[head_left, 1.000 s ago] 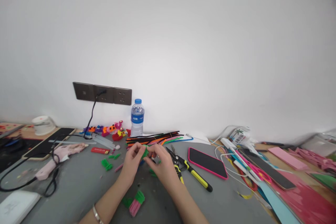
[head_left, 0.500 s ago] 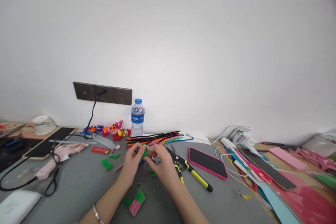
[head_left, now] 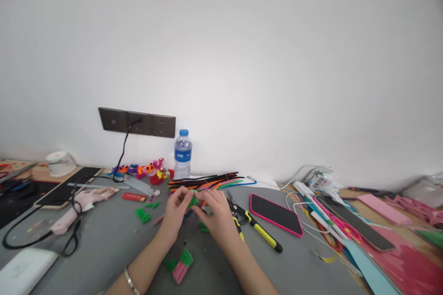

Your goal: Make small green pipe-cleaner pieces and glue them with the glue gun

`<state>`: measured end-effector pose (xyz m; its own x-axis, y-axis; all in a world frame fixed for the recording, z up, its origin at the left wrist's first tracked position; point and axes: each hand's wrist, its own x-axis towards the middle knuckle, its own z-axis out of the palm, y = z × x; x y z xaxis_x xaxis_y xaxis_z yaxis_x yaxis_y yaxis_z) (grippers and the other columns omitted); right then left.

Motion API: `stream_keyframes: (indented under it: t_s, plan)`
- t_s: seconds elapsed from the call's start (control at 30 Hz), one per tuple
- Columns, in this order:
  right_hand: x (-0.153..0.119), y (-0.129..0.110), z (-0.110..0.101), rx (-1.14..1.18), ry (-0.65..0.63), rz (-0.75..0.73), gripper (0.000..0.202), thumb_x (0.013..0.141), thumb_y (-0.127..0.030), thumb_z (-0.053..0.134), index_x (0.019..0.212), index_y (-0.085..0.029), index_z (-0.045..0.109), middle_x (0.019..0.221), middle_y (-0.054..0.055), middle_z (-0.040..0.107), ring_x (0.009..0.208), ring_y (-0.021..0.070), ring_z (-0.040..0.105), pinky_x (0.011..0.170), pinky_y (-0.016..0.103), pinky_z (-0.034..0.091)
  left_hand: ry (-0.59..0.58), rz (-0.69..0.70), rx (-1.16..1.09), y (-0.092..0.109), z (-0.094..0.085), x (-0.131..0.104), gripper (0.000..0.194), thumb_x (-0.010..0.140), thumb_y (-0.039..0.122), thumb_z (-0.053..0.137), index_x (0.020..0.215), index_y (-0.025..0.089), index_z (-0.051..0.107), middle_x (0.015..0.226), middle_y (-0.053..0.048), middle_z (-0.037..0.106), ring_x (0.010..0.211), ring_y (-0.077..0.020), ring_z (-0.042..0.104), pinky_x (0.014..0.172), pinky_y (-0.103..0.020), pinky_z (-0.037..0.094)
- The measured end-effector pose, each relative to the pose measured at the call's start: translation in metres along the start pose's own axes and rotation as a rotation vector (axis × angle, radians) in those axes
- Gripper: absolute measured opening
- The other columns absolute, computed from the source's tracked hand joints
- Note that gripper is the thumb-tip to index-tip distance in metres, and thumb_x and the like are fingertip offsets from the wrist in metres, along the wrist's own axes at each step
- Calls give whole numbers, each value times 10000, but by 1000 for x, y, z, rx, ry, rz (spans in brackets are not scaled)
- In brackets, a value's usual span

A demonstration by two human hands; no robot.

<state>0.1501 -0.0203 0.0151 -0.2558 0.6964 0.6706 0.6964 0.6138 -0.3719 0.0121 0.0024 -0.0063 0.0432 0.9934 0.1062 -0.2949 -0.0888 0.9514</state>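
Between my two hands is a small green fuzzy piece (head_left: 194,199), partly hidden by the fingers. My left hand (head_left: 176,212) pinches it from the left, and my right hand (head_left: 215,214) has its fingertips closed on its right side. Below them on the grey table lies a pink and green fuzzy piece (head_left: 182,267). Small green pieces (head_left: 142,215) rest to the left of my left hand. Behind the hands is a bundle of coloured pipe cleaners (head_left: 207,180). Yellow and black pliers (head_left: 261,231) lie just right of my right hand.
A water bottle (head_left: 182,154) stands by the wall near small colourful figures (head_left: 150,169). On the left are a pink glue gun (head_left: 69,214) with its black cord and a white box (head_left: 27,269). A pink-edged phone (head_left: 276,215) and pink scissors (head_left: 341,226) lie right.
The whole view has shifted slightly, so the table items appear a little further right. My right fingers have changed position slightly around the green piece; both hands still hold it.
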Motion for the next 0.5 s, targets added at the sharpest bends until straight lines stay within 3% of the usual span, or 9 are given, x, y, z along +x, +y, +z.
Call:
stream_keyframes:
  t_s: [0.5]
  plan:
    - [0,3,0,5,6,-6,145,834,-193,676,973,-212,639,753,23,632,745,207,582,684,320,415,21,13,14,5,2,-1,395,717,517,712,623,195,502,542,80,427,462,-83,338,444,-195,285]
